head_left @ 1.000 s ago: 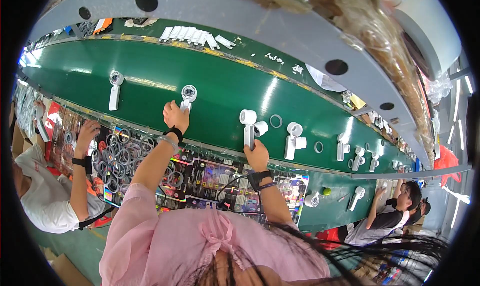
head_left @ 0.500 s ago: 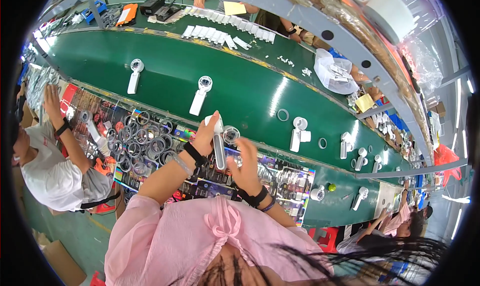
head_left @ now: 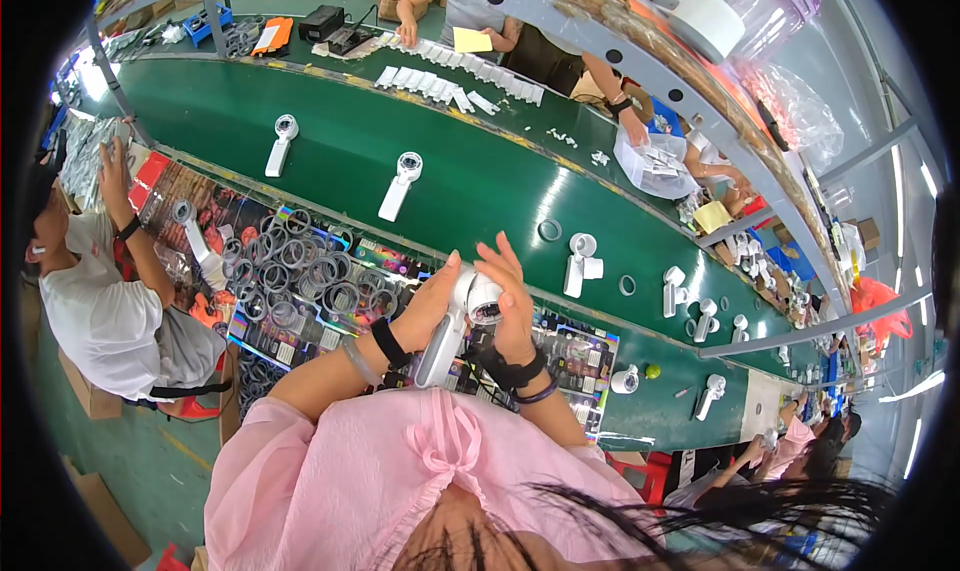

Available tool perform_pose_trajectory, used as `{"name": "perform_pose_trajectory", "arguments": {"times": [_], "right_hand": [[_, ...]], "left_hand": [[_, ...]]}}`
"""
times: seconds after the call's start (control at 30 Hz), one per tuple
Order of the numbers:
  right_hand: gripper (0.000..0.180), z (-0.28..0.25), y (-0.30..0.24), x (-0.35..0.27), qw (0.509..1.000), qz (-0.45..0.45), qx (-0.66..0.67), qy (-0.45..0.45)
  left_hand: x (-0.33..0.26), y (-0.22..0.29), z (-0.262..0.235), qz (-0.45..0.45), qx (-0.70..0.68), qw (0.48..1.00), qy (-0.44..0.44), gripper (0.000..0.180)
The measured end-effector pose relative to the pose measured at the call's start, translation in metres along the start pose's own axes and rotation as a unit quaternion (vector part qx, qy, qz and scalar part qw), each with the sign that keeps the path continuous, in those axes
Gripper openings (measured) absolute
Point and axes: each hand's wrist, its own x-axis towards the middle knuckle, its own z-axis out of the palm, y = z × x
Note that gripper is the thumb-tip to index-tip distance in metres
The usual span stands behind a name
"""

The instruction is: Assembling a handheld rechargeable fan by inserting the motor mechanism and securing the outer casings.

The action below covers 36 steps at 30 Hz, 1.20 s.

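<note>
White plastic is filling the space between my hands in the head view: a handheld fan (head_left: 440,354) is tilting in front of my chest, above the near bench, its round head (head_left: 484,301) up and its handle slanting down to the near left. My left hand (head_left: 426,311) is grasping it around the upper end, fingers lying nearly straight along it. My right hand (head_left: 514,316) is resting open against the right side of the head, its fingers extending upward and slightly apart.

Printed sheets (head_left: 580,356) are covering the near bench, and a pile of grey rings (head_left: 300,271) is crowding the room to the left. Just beyond my hands the near rail (head_left: 600,317) is running from far left to near right; past it a long green surface (head_left: 480,191) is stretching to a stained far ledge (head_left: 515,138). One white fan (head_left: 396,197) is lying on the left, another fan (head_left: 574,277) is sitting on the right, and between them a broad stretch of green is opening straight ahead.
</note>
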Motion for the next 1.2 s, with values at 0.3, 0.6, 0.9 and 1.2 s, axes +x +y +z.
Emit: {"name": "perform_pose_trajectory", "arguments": {"times": [0.3, 0.6, 0.9, 1.2], "right_hand": [[0.057, -0.001, -0.009, 0.000, 0.985, 0.133, 0.097, -0.058], [0.066, 0.012, 0.018, -0.014, 0.911, 0.263, 0.278, -0.153], [0.050, 0.015, 0.032, -0.028, 0.939, 0.315, 0.136, -0.011], [0.047, 0.005, 0.050, -0.026, 0.908, 0.401, 0.105, -0.057]], "left_hand": [[-0.028, 0.008, 0.010, 0.067, 0.049, 0.997, 0.001, 0.052], [-0.038, 0.001, 0.018, 0.004, 0.116, 0.993, -0.006, 0.054], [-0.004, -0.013, 0.000, -0.078, 0.060, 0.995, 0.008, 0.062], [0.019, -0.014, 0.006, -0.173, 0.069, 0.980, 0.069, 0.066]]}}
